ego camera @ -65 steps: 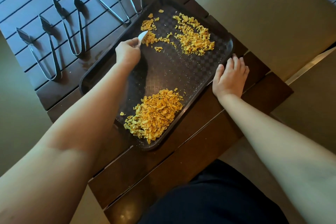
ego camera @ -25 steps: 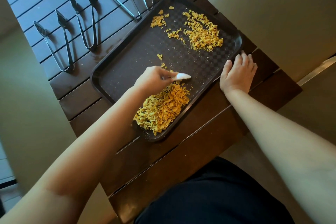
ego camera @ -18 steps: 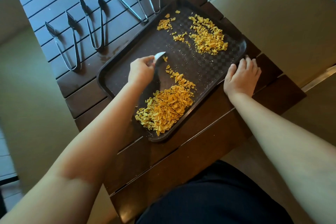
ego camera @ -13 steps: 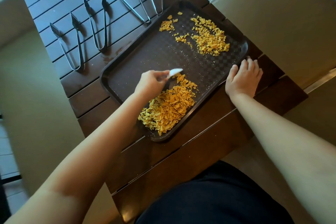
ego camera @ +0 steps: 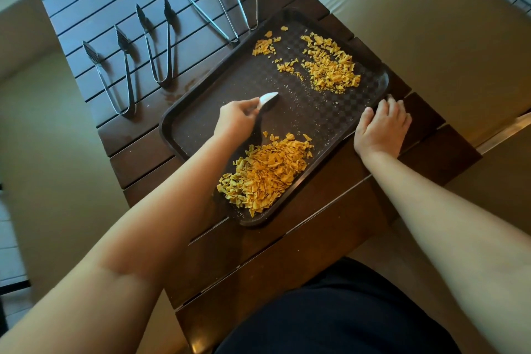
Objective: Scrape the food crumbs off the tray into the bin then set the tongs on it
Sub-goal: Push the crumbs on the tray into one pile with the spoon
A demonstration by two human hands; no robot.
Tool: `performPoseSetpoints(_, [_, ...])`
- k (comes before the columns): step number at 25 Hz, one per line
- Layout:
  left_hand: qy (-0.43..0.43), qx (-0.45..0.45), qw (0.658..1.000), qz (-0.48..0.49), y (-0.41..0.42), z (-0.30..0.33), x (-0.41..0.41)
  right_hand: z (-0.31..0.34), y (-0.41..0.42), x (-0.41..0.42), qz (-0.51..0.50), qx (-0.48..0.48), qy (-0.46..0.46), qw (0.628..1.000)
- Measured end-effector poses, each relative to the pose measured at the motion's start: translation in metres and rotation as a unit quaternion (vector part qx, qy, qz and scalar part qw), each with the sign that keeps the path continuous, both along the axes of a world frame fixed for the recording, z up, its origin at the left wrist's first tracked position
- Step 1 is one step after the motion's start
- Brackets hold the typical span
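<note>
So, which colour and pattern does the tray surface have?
Dark brown with a fine checkered texture, seen in the head view on the tray.

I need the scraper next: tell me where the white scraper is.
In the head view, the white scraper is gripped in the left hand over the middle of the dark brown plastic tray, between the two piles of orange crumbs.

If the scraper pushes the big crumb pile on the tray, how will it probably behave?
The near pile is loose flakes, so it likely slides apart rather than as one lump. Flakes look thin, probably light and brittle. The tray has a raised rim, which should stop strays.
</note>
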State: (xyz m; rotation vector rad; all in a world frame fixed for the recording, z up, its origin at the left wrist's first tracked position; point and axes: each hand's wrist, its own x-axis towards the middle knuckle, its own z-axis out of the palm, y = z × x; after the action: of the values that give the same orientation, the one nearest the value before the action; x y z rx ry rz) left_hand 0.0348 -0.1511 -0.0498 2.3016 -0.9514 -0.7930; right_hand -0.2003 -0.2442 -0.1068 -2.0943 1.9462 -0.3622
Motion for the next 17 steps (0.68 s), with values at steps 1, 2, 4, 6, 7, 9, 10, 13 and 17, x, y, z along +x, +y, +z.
performPoseSetpoints(1, [0.003, 0.006, 1.0, -0.026, -0.002, 0.001, -0.005, 0.0, 0.0, 0.0, 0.0, 0.001, 0.0, 1.0])
performPoseSetpoints(2, [0.006, 0.016, 0.998, -0.057, -0.003, 0.002, -0.01, 0.0, 0.0, 0.0, -0.001, 0.003, 0.0, 1.0])
performPoseSetpoints(4, [0.003, 0.041, 0.991, -0.128, 0.0, 0.005, -0.017, 0.0, 0.0, -0.001, 0.0, 0.003, -0.003, 1.0])
performPoseSetpoints(6, [-0.019, 0.079, 0.974, -0.209, 0.007, 0.008, -0.018, 0.001, 0.0, -0.001, 0.001, 0.003, -0.005, 1.0])
performPoseSetpoints(7, [-0.022, 0.099, 0.965, -0.242, 0.01, 0.011, -0.016, 0.0, 0.0, -0.001, 0.001, 0.003, -0.003, 1.0])
performPoseSetpoints(9, [0.009, 0.095, 0.967, -0.238, 0.013, 0.015, -0.011, 0.0, 0.0, -0.001, 0.001, 0.003, -0.002, 1.0])
performPoseSetpoints(10, [0.033, 0.064, 0.979, -0.189, 0.01, 0.017, -0.007, 0.0, 0.0, -0.001, 0.001, 0.004, -0.003, 1.0])
performPoseSetpoints(13, [0.023, -0.028, 0.999, -0.006, -0.009, 0.013, 0.007, 0.0, 0.0, -0.001, 0.002, 0.007, -0.002, 1.0])
performPoseSetpoints(17, [0.023, 0.018, 1.0, -0.004, -0.031, 0.006, 0.003, 0.001, -0.001, -0.001, 0.0, 0.01, -0.004, 1.0])
